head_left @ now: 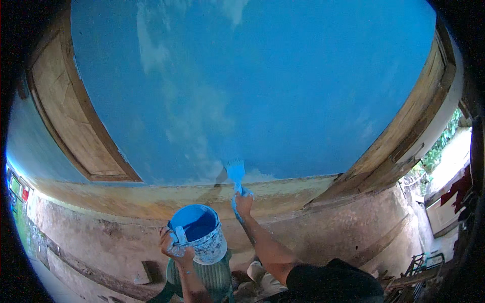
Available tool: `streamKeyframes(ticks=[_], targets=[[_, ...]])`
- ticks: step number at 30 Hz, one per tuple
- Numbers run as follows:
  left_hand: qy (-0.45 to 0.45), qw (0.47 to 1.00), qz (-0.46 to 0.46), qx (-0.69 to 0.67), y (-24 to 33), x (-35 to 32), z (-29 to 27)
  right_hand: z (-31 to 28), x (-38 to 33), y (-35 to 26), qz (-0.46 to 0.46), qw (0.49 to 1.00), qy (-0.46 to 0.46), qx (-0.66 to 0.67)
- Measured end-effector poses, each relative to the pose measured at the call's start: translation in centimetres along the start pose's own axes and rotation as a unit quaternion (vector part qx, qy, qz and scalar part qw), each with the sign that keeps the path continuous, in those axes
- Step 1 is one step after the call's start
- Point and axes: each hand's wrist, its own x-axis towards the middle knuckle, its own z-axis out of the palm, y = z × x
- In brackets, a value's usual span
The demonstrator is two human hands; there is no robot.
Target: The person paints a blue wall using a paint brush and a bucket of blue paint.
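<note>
My right hand (244,203) is closed round the handle of a paintbrush (236,170), whose blue-coated bristles point up against the lower part of the wall (303,101). Blue paint smears the fingers and forearm of that hand. Below and to the left, my left hand (174,248) grips the rim and side of a paint bucket (214,246), white and splattered, with blue paint inside. The bucket is tilted so its opening shows. Patches of paler, thinly covered surface run down the wall left of the brush.
Wooden door frames flank the wall, one at left (96,111) and one at right (404,111). A bare, stained ledge (288,196) runs under the blue area. A green ribbed plastic chair (212,278) stands below the bucket. Metal frames (424,265) lie at the lower right.
</note>
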Motion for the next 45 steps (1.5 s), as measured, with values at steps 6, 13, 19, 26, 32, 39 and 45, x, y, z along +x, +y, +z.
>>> streamKeyframes(ticks=[6, 13, 19, 26, 32, 39, 45], targets=[[-0.016, 0.991, -0.129, 0.026, 2.1, 2.2, 0.2, 1.2, 0.0, 2.2, -0.040, 0.975, 0.039, -0.214], [-0.005, 0.999, -0.047, -0.016, 1.7, 2.5, 0.4, -0.6, 0.0, -15.4, -0.123, 0.963, 0.066, 0.230], [0.018, 0.999, -0.020, -0.038, 1.9, 2.6, 0.5, -1.9, 1.5, -8.5, -0.190, 0.973, 0.126, -0.024], [-0.013, 0.996, -0.087, -0.013, 3.6, 3.7, 0.0, -2.2, 2.2, 2.0, -0.068, 0.966, 0.011, -0.248], [0.099, 0.992, 0.011, -0.083, 4.4, 5.1, -0.1, -5.0, 3.5, -20.7, -0.177, 0.975, 0.122, 0.062], [0.026, 0.998, -0.010, -0.048, 6.0, 6.3, -0.8, -9.0, 4.9, -25.6, -0.124, 0.969, 0.054, 0.205], [0.028, 0.995, 0.009, -0.092, 5.6, 6.1, -0.8, -4.5, 4.5, -4.3, -0.246, 0.903, 0.025, -0.352]])
